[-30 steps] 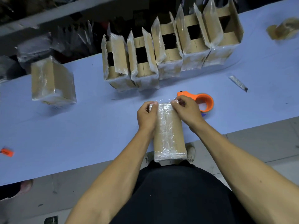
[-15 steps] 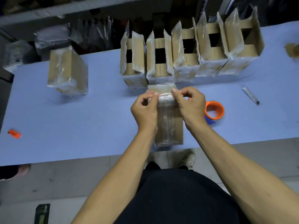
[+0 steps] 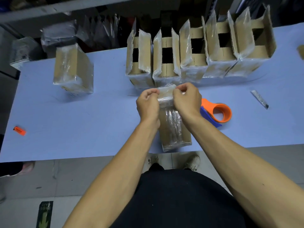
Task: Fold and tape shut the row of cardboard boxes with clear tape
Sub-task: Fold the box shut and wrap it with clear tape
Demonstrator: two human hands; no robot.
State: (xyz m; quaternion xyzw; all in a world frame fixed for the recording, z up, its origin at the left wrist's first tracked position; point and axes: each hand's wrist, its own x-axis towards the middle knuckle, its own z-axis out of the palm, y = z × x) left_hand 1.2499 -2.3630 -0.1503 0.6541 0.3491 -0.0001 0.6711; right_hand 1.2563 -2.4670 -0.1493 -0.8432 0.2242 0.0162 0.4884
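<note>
A closed cardboard box (image 3: 172, 129) wrapped in clear tape lies lengthwise on the blue table (image 3: 82, 116), its near end at the table's front edge. My left hand (image 3: 148, 104) pinches the tape at the far left corner of the box. My right hand (image 3: 187, 100) pinches it at the far right corner. Behind them stands a row of several open boxes (image 3: 197, 53) with their flaps upright. An orange tape dispenser (image 3: 218, 112) rests on the table just right of my right wrist.
One taped-shut box (image 3: 72, 69) sits alone at the back left. A small orange lighter-like object (image 3: 19, 130) lies at the far left, and a narrow foil strip (image 3: 259, 99) at the right. Plastic-wrapped bundles (image 3: 57, 35) are stacked behind the table.
The box has moved away from me, further onto the table and closer to the row. Both hands went with it, fingers curling tighter at its far corners.
</note>
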